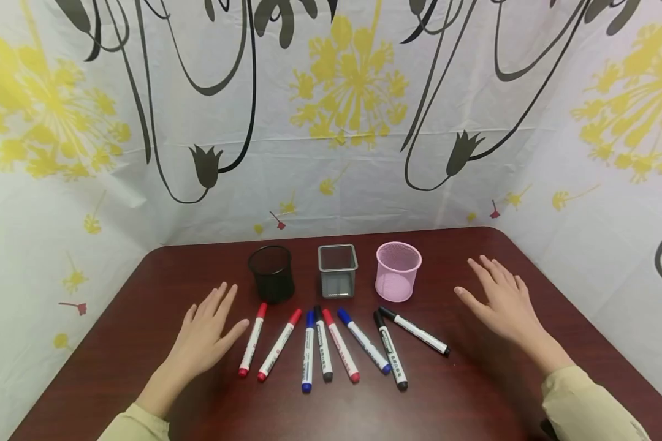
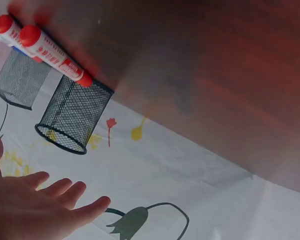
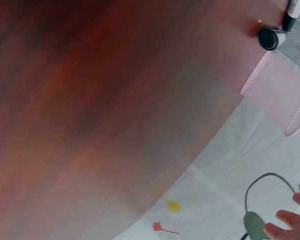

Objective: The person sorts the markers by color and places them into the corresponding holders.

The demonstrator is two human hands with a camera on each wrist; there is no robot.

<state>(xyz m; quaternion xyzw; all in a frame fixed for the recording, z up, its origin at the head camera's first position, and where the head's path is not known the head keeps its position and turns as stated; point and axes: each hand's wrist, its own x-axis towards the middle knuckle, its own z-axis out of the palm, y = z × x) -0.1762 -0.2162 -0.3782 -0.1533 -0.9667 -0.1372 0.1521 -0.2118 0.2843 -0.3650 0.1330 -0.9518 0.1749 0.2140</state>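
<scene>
Fig.: left hand [image 1: 206,334] and right hand [image 1: 502,303], both flat, fingers spread, holding nothing, flank the markers at lower centre of frame on the tabletop [image 1: 116,343]. Judged best practice: take one marker per hand, grip mid-barrel. Count: 2 red, 2 blue, 3 black, 1 red-capped w/ white barrel; mesh cups ×3: black cup [image 1: 271,274], grey cup [image 1: 338,270], pink cup [image 1: 398,271].
</scene>
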